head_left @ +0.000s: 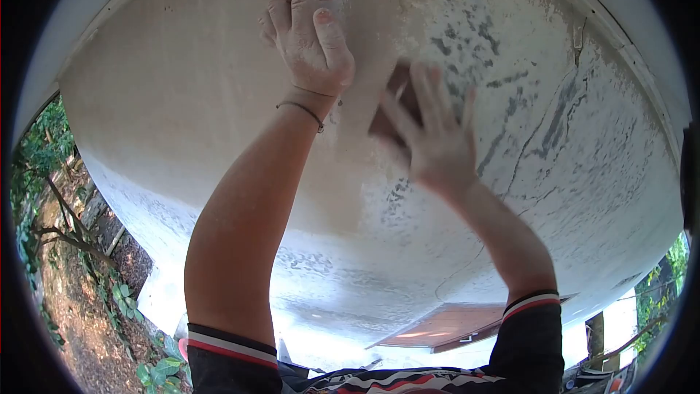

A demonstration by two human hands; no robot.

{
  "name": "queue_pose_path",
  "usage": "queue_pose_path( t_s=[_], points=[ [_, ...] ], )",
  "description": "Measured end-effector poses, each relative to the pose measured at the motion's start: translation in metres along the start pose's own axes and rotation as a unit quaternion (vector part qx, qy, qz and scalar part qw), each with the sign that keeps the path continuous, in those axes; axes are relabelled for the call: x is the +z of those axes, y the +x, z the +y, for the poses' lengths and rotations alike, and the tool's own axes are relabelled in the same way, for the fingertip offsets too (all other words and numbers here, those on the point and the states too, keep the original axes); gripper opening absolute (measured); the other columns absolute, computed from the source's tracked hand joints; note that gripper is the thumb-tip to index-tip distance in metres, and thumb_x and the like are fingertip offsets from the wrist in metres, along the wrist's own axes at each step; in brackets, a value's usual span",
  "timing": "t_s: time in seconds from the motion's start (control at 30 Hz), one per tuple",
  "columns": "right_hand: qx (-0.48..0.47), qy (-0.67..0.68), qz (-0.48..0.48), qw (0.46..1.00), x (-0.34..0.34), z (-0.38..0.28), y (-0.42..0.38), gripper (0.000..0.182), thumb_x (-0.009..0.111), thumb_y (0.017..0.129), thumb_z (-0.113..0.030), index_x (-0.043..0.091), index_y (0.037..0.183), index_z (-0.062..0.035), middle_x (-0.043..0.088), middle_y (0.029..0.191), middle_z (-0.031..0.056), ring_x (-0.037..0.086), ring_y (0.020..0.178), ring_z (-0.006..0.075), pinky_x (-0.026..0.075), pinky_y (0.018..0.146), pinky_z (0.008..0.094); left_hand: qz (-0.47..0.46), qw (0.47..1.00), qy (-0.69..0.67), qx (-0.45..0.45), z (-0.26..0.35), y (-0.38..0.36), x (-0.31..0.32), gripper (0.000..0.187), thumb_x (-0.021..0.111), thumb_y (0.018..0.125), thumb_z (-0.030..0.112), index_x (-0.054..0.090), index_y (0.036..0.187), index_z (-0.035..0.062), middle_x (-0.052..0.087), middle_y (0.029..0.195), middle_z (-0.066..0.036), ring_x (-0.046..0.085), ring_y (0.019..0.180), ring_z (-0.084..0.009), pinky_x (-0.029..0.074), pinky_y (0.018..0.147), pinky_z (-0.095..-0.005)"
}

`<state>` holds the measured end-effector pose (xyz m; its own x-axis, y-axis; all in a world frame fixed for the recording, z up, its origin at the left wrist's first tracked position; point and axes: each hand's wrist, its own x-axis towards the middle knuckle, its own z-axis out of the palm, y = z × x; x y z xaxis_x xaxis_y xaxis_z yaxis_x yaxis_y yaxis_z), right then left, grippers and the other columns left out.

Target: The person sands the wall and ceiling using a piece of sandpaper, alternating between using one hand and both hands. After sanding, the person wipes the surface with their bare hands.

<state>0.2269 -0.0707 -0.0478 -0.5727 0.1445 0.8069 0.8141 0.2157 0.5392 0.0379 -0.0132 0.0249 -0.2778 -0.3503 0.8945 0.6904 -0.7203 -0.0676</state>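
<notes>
Both arms reach up to a large curved surface point(240, 102), smooth and beige on the left, rough white with grey patches and thin cracks on the right. My left hand point(306, 40) is dusted with white powder, its fingers curled in near the surface; whether they hold anything is hidden. To its right, my right hand point(437, 124) is blurred by motion, its fingers spread over a dark brown flat piece point(397, 106) pressed to the surface. That piece looks like a sanding sheet or pad.
A brown panel with a small latch point(445, 327) lies low in the view. Leaves and branches point(51, 146) over brown ground show at the left. A post point(596, 335) and more foliage stand at the lower right. A pale rim point(627, 51) edges the surface.
</notes>
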Motion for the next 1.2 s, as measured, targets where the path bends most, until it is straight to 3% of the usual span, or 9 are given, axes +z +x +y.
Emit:
queue_pose_path(
  t_s=[0.13,0.27,0.33,0.5,0.57,0.7,0.83,1.03,1.2],
  points=[
    [-0.118,0.025,-0.152,0.981,0.033,-0.078,-0.138,0.062,0.04,0.09,-0.058,0.029,0.143,-0.0298,0.016,0.153,0.0076,0.015,0.141,0.0251,0.019,0.104,0.0676,-0.005,1.0,0.019,-0.001,0.002,-0.001,0.002,0.03,0.039,0.088,0.031,0.06,0.092,0.0115,0.05,0.098,-0.008,0.041,0.094,-0.0266,0.025,0.085,-0.0423],
    [-0.087,0.055,-0.184,0.978,0.002,-0.024,-0.043,0.061,0.039,0.086,-0.064,0.032,0.14,-0.0375,0.019,0.153,0.0042,0.026,0.138,0.0239,0.01,0.102,0.0721,0.007,1.0,0.011,0.012,0.001,0.001,0.003,0.029,0.039,0.088,0.032,0.061,0.09,0.0124,0.049,0.097,-0.008,0.04,0.094,-0.0256,0.025,0.085,-0.0428],
    [-0.04,-0.064,-0.023,0.997,-0.027,0.025,0.036,0.06,0.044,0.088,-0.058,0.036,0.14,-0.0288,0.026,0.15,0.0083,0.045,0.126,0.0264,0.022,0.103,0.0671,-0.008,0.999,0.027,0.028,-0.002,0.003,0.003,0.037,0.033,0.091,0.032,0.061,0.093,0.0092,0.053,0.097,-0.006,0.042,0.097,-0.0241,0.025,0.089,-0.0408],
    [0.028,-0.044,0.054,0.997,-0.022,0.058,0.076,0.058,0.052,0.084,-0.058,0.047,0.133,-0.0279,0.036,0.143,0.0073,0.041,0.128,0.0246,0.021,0.105,0.0622,-0.127,0.987,0.091,0.023,-0.048,-0.005,-0.01,0.058,0.044,0.087,0.044,0.026,0.13,0.0097,0.029,0.134,-0.008,0.021,0.126,-0.0314,0.013,0.103,-0.0541],
    [0.012,0.015,0.001,1.0,-0.012,0.013,0.025,0.058,0.052,0.085,-0.057,0.046,0.134,-0.0281,0.028,0.148,0.0078,0.027,0.136,0.0244,0.012,0.107,0.0634,-0.008,0.999,0.04,0.001,-0.004,-0.001,0.001,0.039,0.031,0.092,0.03,0.062,0.094,0.0075,0.056,0.097,-0.005,0.043,0.098,-0.0235,0.025,0.093,-0.04],
    [-0.123,0.035,-0.147,0.981,0.03,-0.094,-0.155,0.054,0.045,0.088,-0.058,0.04,0.137,-0.0365,0.024,0.152,-0.0008,0.024,0.139,0.018,0.0,0.108,0.0635,-0.009,1.0,0.016,-0.001,-0.007,0.001,0.004,0.029,0.04,0.089,0.033,0.061,0.089,0.0135,0.048,0.097,-0.007,0.04,0.095,-0.0246,0.025,0.084,-0.0431],
    [-0.138,0.028,-0.104,0.985,0.036,-0.077,-0.142,0.056,0.039,0.088,-0.062,0.037,0.138,-0.0378,0.021,0.152,-0.0021,0.023,0.139,0.0176,-0.002,0.107,0.0645,-0.019,1.0,0.023,-0.006,-0.002,-0.001,0.001,0.028,0.039,0.089,0.032,0.061,0.088,0.014,0.048,0.097,-0.006,0.04,0.095,-0.0239,0.025,0.084,-0.0435],
    [0.035,-0.041,0.029,0.998,-0.039,0.072,0.084,0.064,0.052,0.084,-0.059,0.036,0.14,-0.034,0.021,0.152,0.0057,0.024,0.139,0.0268,0.007,0.108,0.0634,-0.01,1.0,0.008,0.018,-0.002,-0.001,0.001,0.029,0.038,0.09,0.03,0.062,0.089,0.0134,0.051,0.096,-0.004,0.041,0.094,-0.0231,0.026,0.083,-0.0419],
    [0.034,-0.022,-0.01,0.999,-0.019,0.028,0.022,0.066,0.048,0.084,-0.063,0.032,0.141,-0.0347,0.018,0.153,0.0075,0.022,0.139,0.026,0.009,0.107,0.0653,-0.016,1.0,0.001,0.006,-0.004,0.0,-0.001,0.029,0.038,0.089,0.03,0.061,0.09,0.0123,0.052,0.094,-0.005,0.042,0.094,-0.0237,0.027,0.083,-0.0408]
  ],
)
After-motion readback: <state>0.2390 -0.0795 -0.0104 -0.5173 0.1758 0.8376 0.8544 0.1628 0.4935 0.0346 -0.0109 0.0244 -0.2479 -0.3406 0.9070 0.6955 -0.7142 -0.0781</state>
